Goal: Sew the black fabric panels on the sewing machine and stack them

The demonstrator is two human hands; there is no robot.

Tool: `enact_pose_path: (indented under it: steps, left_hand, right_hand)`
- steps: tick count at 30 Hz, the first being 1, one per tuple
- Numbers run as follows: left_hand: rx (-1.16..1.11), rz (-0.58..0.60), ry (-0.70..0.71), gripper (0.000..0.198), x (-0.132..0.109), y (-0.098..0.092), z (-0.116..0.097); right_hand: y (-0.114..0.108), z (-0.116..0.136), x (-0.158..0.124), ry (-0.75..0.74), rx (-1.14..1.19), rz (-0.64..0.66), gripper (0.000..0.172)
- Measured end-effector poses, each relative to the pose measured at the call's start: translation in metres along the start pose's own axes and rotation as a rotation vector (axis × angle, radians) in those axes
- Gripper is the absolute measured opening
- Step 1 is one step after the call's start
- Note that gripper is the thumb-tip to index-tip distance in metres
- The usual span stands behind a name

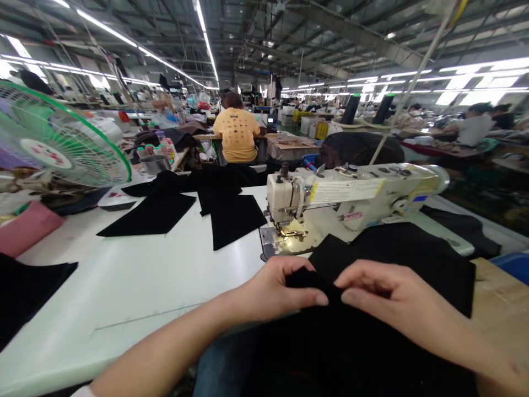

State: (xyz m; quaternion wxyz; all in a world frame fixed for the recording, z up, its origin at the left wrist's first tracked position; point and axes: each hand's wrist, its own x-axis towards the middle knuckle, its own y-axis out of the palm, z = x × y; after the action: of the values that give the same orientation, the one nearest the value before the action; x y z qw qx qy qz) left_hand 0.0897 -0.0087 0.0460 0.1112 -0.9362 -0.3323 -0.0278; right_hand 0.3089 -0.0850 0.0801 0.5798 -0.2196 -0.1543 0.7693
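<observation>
A large piece of black fabric (330, 342) hangs over the table's front edge and my lap. My left hand (285, 286) pinches its upper edge between thumb and fingers. Close beside it, my right hand (380, 286) grips the same edge with thumb and fingertips together. The fabric bunches up between the two hands. Just beyond them stands a cream sewing machine (347, 193), its lamp lighting the metal needle plate (289, 237). Another black fabric piece (397, 248) lies on the right, below the machine's arm.
Black cut pieces (237, 218) lie across the white table (173, 275), left of the machine. A green-rimmed fan (61, 138) stands at the left, near a pink cloth (39, 226). Thread cones (350, 109) rise behind the machine. A person in a yellow shirt (237, 135) sits ahead, back turned.
</observation>
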Motion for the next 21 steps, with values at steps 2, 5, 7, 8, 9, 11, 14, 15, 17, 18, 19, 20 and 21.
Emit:
enact_pose_path:
  steps: [2, 5, 7, 8, 9, 11, 14, 15, 17, 18, 19, 20, 21]
  left_hand:
    - [0.001, -0.229, -0.054, 0.019, -0.001, -0.002, -0.01]
    - [0.065, -0.446, -0.046, 0.02, -0.004, -0.012, -0.026]
    - [0.039, -0.455, -0.073, 0.022, -0.007, -0.026, -0.032]
    - [0.004, -0.417, -0.107, 0.023, -0.009, -0.035, -0.033]
    - [-0.036, -0.351, -0.152, 0.024, -0.01, -0.045, -0.031]
    - [-0.089, -0.163, -0.255, 0.026, -0.011, -0.068, -0.021]
    - [0.002, -0.039, -0.322, 0.026, -0.002, -0.095, -0.011]
    - [0.069, -0.095, -0.294, 0.027, 0.004, -0.1, -0.013]
    - [0.204, -0.306, -0.145, 0.032, 0.018, -0.102, -0.031]
    - [0.252, -0.414, -0.03, 0.031, 0.024, -0.099, -0.045]
    - [0.284, -0.503, 0.106, 0.028, 0.029, -0.095, -0.062]
    - [0.31, -0.571, 0.244, 0.023, 0.029, -0.09, -0.08]
    - [0.332, -0.627, 0.361, 0.017, 0.025, -0.084, -0.096]
  right_hand:
    - [-0.012, -0.002, -0.002, 0.014, 0.217, -0.033, 0.042]
    - [-0.023, -0.012, -0.005, 0.035, 0.466, 0.068, 0.061]
    - [-0.023, -0.021, -0.004, 0.104, 0.498, 0.068, 0.055]
    - [-0.022, -0.026, -0.001, 0.133, 0.477, 0.033, 0.049]
    - [-0.021, -0.031, 0.003, 0.144, 0.433, -0.026, 0.042]
    - [-0.02, -0.04, 0.016, 0.122, 0.271, -0.19, 0.032]
    - [-0.024, -0.041, 0.039, 0.021, -0.033, -0.449, 0.03]
    - [-0.027, -0.036, 0.044, -0.033, -0.105, -0.53, 0.027]
    - [-0.034, -0.018, 0.051, -0.174, -0.176, -0.686, 0.02]
    - [-0.037, -0.005, 0.051, -0.261, -0.186, -0.766, 0.018]
    - [-0.039, 0.01, 0.049, -0.361, -0.188, -0.849, 0.017]
    - [-0.041, 0.025, 0.045, -0.468, -0.184, -0.928, 0.016]
    - [-0.042, 0.039, 0.038, -0.564, -0.173, -1.004, 0.017]
